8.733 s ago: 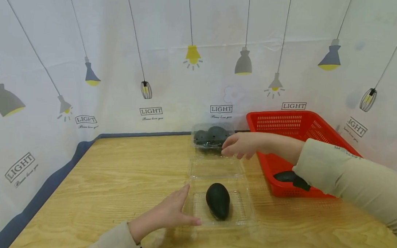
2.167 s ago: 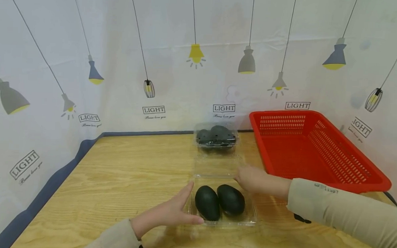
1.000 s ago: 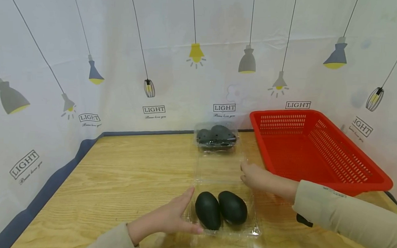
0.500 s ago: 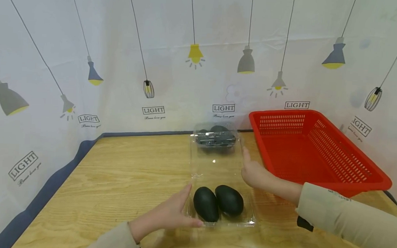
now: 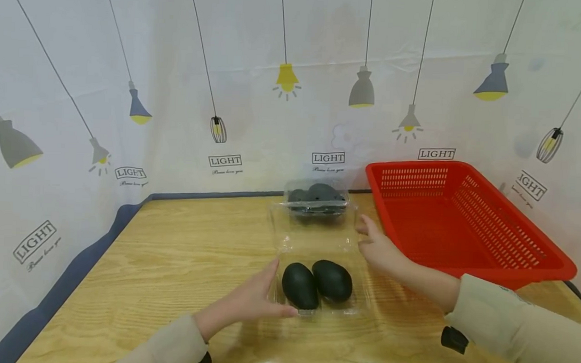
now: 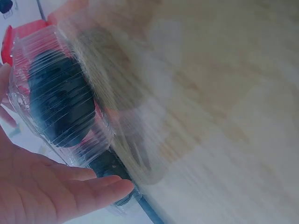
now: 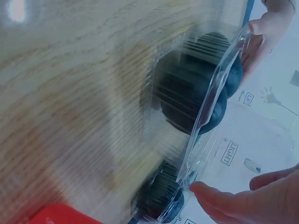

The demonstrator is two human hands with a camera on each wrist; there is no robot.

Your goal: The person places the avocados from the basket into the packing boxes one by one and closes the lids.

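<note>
Two dark green avocados lie side by side in the base of a clear plastic clamshell box in the head view. Its hinged lid stands partly raised at the far side. My left hand is at the box's left side, fingers extended and thumb at the front corner. To the right of the lid is my right hand, index finger stretched out. In the right wrist view, this hand's fingertip meets the clear plastic near the hinge end, with the thumb apart from it.
Behind the lid stands a second, closed clamshell box with several dark avocados inside. A red perforated basket sits at the back right. The wooden table ends at a wall covering printed with lamps.
Since the oldest frame, a second avocado has come into the box and the basket has become empty. Within the last second the lid has risen from lying flat, and the base has shifted slightly away.
</note>
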